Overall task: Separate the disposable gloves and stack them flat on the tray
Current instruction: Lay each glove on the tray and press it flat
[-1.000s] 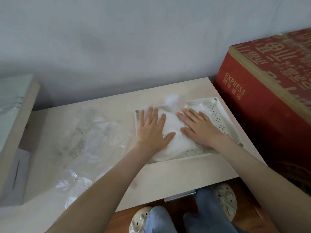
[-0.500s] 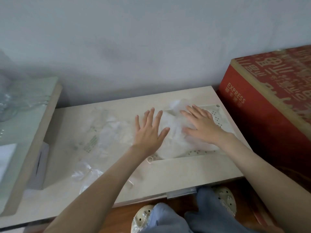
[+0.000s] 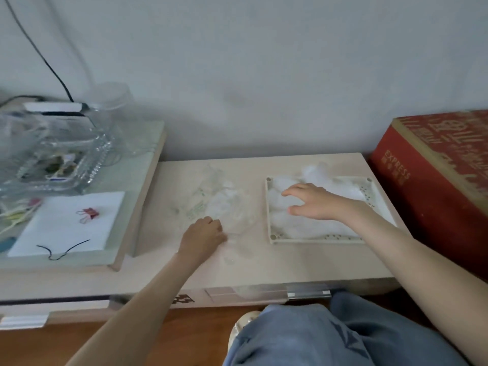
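Observation:
A white perforated tray [image 3: 317, 240] lies on the right half of the low beige table [image 3: 264, 265]. A white, puffy stack of disposable gloves [image 3: 303, 225] fills it. My right hand [image 3: 317, 202] rests on top of this stack, fingers spread and slightly bent. Left of the tray lies a loose pile of clear gloves with their printed plastic bag [image 3: 219, 204]. My left hand [image 3: 204, 235] sits at the near edge of that pile with its fingers curled, apparently pinching clear plastic there.
A red cardboard box [image 3: 435, 186] stands against the table's right end. A raised shelf on the left carries a glass dish [image 3: 52, 154], white paper with a red binder clip [image 3: 88, 214] and a black cable. My knees in jeans [image 3: 317, 339] are below the table's front edge.
My left hand has left the tray and moved left to the loose pile, where its fingers have curled. My right hand stays on the tray's stack. The camera has swung left.

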{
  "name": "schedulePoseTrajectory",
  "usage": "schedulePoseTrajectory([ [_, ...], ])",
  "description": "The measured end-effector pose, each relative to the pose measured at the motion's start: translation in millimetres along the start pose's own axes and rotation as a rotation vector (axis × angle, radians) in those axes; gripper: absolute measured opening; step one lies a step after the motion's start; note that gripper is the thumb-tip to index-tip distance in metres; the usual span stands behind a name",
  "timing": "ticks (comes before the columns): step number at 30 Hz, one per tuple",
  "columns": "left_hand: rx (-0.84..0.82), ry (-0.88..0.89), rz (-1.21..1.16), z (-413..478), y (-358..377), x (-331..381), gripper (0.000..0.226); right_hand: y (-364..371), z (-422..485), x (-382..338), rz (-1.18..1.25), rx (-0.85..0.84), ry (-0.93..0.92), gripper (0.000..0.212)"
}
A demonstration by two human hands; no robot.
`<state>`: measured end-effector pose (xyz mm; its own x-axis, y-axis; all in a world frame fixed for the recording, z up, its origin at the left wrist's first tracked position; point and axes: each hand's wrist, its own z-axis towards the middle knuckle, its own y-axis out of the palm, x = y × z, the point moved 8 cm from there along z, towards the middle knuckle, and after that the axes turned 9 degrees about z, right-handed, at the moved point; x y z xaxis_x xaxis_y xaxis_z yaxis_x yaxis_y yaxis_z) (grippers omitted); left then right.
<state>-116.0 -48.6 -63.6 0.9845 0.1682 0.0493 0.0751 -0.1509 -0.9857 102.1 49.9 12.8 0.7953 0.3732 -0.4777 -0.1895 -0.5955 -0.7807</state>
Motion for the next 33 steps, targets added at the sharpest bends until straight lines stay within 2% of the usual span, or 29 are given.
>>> schedulePoseTrajectory([
  [2,0.010,-0.029,0.000,-0.3,-3.8,-3.5,0.028,2.2,-0.5,-6.1,-0.003,-0.025,0.002,0.049],
  [8,0.024,-0.073,-0.058,-4.4,-14.6,-9.5,0.040,8.9,-0.3,-7.5,0.120,-0.103,0.052,0.043],
  [12,-0.001,-0.156,-0.199,-0.9,-11.4,-20.4,0.031,15.2,-0.8,-6.1,0.178,-0.113,0.097,0.043],
  [16,0.129,-0.292,-0.319,-0.7,-27.9,-32.1,0.029,19.8,0.4,-7.2,0.269,-0.077,0.088,0.034],
  [19,0.246,-0.368,-0.441,-3.0,-50.1,-30.7,0.030,22.6,4.8,-9.3,0.479,-0.040,0.076,0.029],
  [23,0.405,-0.358,-0.560,-7.6,-79.9,-21.5,0.023,23.1,9.1,-16.0,0.947,-0.009,0.088,0.042],
  [26,0.511,-0.193,-0.637,-11.8,-102.0,0.8,0.018,21.2,9.9,-19.8,1.230,-0.006,0.097,0.050],
  [29,0.563,0.160,-0.544,-16.9,-117.2,41.2,0.018,16.8,11.0,-19.9,1.494,0.001,0.124,0.065],
  [31,0.475,0.388,-0.475,-18.4,-110.1,67.2,0.023,12.3,10.1,-18.4,1.579,-0.003,0.146,0.077],
  [33,0.331,0.524,-0.392,-17.7,-93.4,87.8,0.029,8.3,7.6,-14.2,1.562,0.018,0.170,0.078],
])
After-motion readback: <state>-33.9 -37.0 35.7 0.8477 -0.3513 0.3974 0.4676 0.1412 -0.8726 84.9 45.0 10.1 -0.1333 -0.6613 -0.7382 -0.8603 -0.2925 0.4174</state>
